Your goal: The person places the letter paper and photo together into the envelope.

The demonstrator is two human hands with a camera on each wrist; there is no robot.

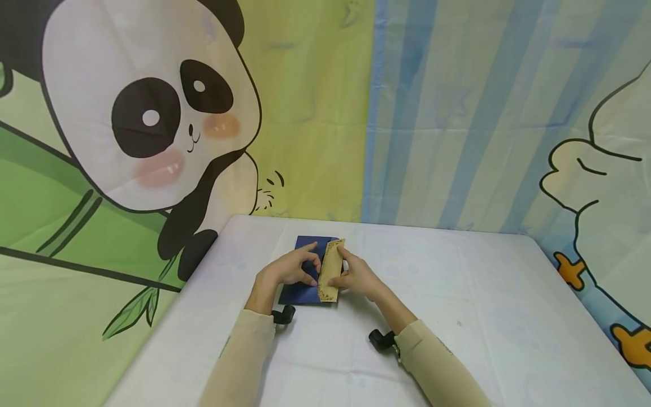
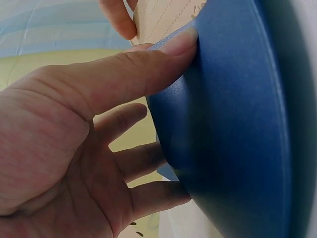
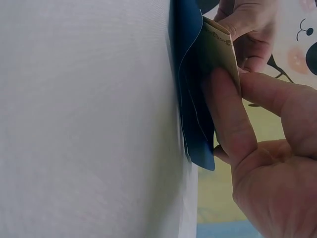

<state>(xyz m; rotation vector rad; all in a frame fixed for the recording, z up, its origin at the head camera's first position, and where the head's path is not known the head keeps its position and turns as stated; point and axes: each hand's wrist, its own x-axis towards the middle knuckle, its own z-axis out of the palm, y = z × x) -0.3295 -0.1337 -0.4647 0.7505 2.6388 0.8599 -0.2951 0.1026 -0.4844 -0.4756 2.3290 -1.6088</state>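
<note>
A dark blue envelope (image 1: pixel 300 295) of stiff paper lies on the white table in the head view. My left hand (image 1: pixel 287 268) pinches its edge, the thumb on the near face and the other fingers at the far side, as the left wrist view shows; the blue sheet (image 2: pixel 233 109) bows there. Over the envelope's right part stands a folded sheet of cream letter paper (image 1: pixel 331 271) with a brown patterned border. My right hand (image 1: pixel 362 278) holds this sheet by its right side between thumb and fingers. In the right wrist view the envelope's layers (image 3: pixel 202 157) gape beside the cream paper (image 3: pixel 218 47).
The white-covered table (image 1: pixel 458 316) spreads around the hands. Behind it hangs a printed cloth (image 1: pixel 310 113) with a panda and stripes. Each wrist wears a small black camera, the left camera (image 1: pixel 283 315) close to the envelope's lower edge.
</note>
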